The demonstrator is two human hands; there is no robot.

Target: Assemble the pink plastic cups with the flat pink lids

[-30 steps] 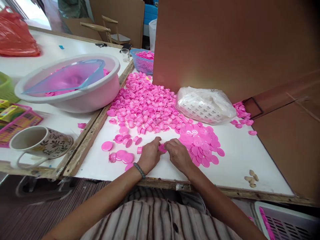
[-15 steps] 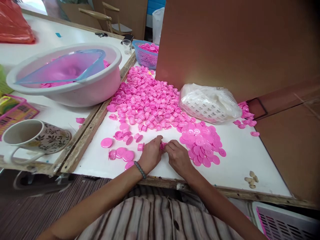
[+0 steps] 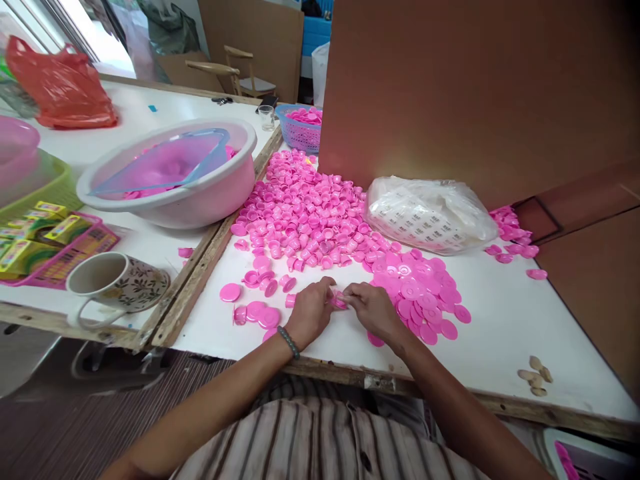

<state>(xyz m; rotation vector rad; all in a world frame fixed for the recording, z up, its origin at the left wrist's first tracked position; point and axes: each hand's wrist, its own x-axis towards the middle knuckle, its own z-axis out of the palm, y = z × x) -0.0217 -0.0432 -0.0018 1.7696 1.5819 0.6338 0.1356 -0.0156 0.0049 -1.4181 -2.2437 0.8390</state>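
Observation:
Close to the table's front edge, my left hand (image 3: 313, 310) is closed around a small pink toy cup (image 3: 339, 300), which my fingers partly cover. My right hand (image 3: 376, 312) pinches at the right side of the same piece. Left of my left hand lie a few loose cups and flat pink saucers (image 3: 231, 293). To the right of my right hand is a heap of pink saucers (image 3: 425, 293), one of them near its wrist. Beyond both hands spreads a large pile of pink toy cups (image 3: 310, 213).
A white plastic bag (image 3: 433, 217) lies before a tall cardboard sheet (image 3: 475, 87). At left stand a big basin (image 3: 200, 207), a flowered mug (image 3: 143, 283) and a pink basket (image 3: 95, 243). Peanuts (image 3: 536, 377) lie at right; a blue basket (image 3: 300, 133) is behind.
The camera has turned left and up, bringing more of the left table into view. My hands are slightly farther apart, and more of the pink cup shows between them.

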